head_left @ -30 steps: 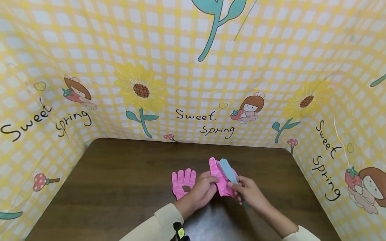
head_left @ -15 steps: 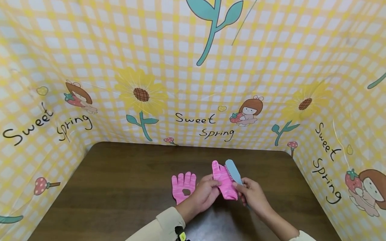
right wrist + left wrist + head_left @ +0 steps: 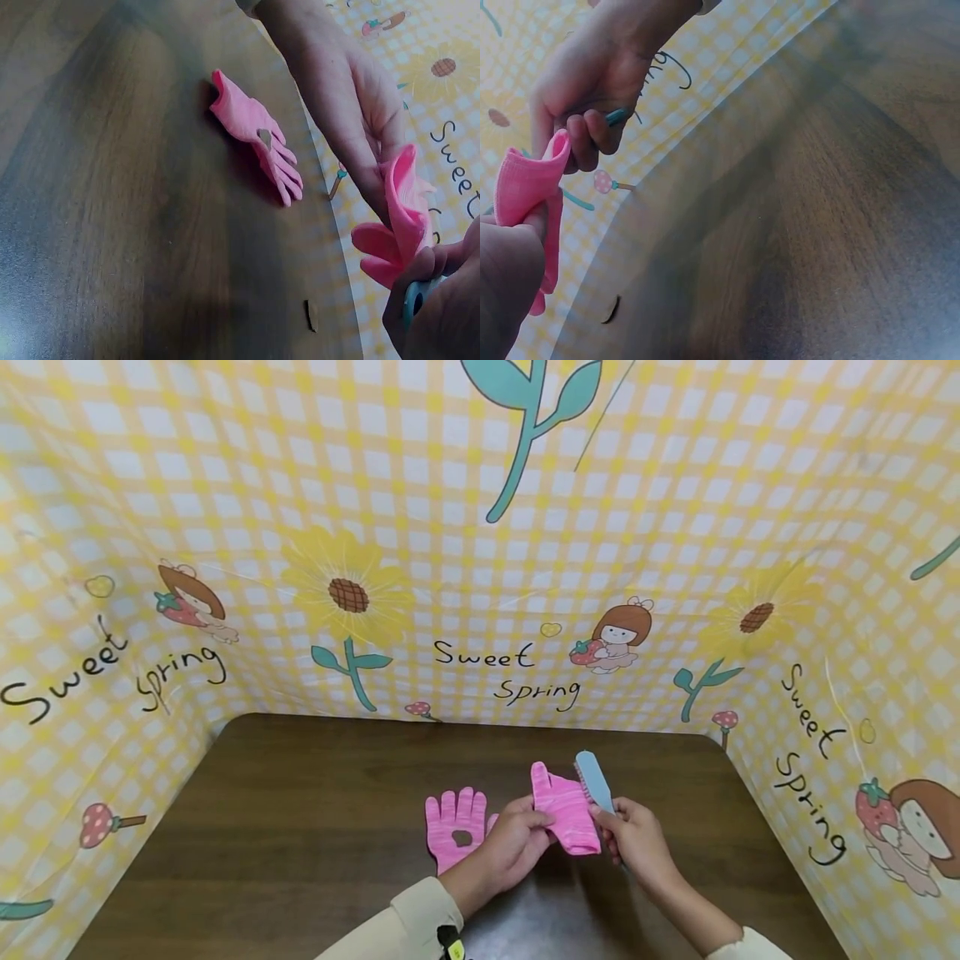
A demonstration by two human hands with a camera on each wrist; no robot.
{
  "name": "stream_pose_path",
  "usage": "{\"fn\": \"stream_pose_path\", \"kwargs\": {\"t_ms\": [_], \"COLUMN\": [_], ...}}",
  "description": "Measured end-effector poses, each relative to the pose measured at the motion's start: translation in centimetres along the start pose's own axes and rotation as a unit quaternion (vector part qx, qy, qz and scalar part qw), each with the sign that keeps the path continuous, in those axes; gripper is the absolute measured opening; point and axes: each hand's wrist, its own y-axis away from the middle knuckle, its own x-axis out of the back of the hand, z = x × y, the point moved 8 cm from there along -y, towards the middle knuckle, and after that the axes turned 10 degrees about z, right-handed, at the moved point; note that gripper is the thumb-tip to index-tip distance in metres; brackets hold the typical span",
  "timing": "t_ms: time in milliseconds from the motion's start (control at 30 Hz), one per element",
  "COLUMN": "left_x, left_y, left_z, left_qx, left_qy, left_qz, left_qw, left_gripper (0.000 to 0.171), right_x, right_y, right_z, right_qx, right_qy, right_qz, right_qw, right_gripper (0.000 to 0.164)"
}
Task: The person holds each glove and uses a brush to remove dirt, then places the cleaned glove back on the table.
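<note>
My left hand [image 3: 517, 843] pinches a pink knit glove [image 3: 568, 814] above the table, thumb on its near face. One glove finger points up; in the right wrist view more fingers of this glove [image 3: 379, 247] hang down. My right hand [image 3: 637, 843] grips a light blue brush [image 3: 595, 781], bristles facing left against the glove's right edge. Only the handle end [image 3: 616, 116] of the brush shows past my curled fingers in the left wrist view. A second pink glove [image 3: 456, 818] with a brown patch [image 3: 462, 837] lies on the table, partly hidden by my left forearm.
The dark wooden table [image 3: 300, 827] is enclosed by a yellow checked cloth [image 3: 420, 568] at the back and sides. A small thin dark scrap [image 3: 311, 316] lies on the tabletop in both wrist views.
The brush has moved right across the held glove, from its middle to its right edge. Both hands and the held glove have shifted slightly right. The second glove stays on the table.
</note>
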Motion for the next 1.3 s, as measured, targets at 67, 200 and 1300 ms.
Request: {"fn": "stream_pose_path", "kwargs": {"t_ms": [67, 200, 1300], "left_x": [0.1, 0.5, 0.6], "left_y": [0.0, -0.1, 0.0], "left_z": [0.0, 0.1, 0.7], "left_qx": [0.000, 0.000, 0.001], "left_qy": [0.001, 0.010, 0.018], "left_qz": [0.006, 0.023, 0.008], "left_qw": [1.0000, 0.9997, 0.9998], "left_gripper": [0.052, 0.054, 0.057], "right_x": [0.0, 0.3, -1.2], "right_y": [-0.1, -0.5, 0.6], "right_z": [-0.1, -0.1, -1.0], "right_qx": [0.001, -0.003, 0.021], "right_qy": [0.002, -0.011, 0.053], "right_qz": [-0.002, 0.008, -0.060], "right_qw": [1.000, 1.000, 0.997], "right_gripper": [0.027, 0.027, 0.027]}}
